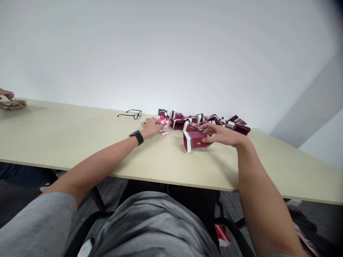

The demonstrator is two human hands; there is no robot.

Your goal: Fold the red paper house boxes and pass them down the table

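My right hand (218,135) grips a dark red paper house (197,140) with a white, snow-like edge and a small yellow window; it is tipped on its side just above or on the table. My left hand (152,127) is at a small clear cup (166,125) filled with red and white pieces. Its fingers are bent together at the cup's near side; what they pinch, if anything, is hidden. A red-and-white striped piece (164,134) lies by the cup. Behind my right hand is a pile of similar dark red paper houses (178,124).
Black-framed glasses (136,116) rest on the pale table (88,132) left of the cup. A dark card (162,112) stands behind the cup. At far left another person's hand (7,94) is over a container (13,104). A white wall backs the table.
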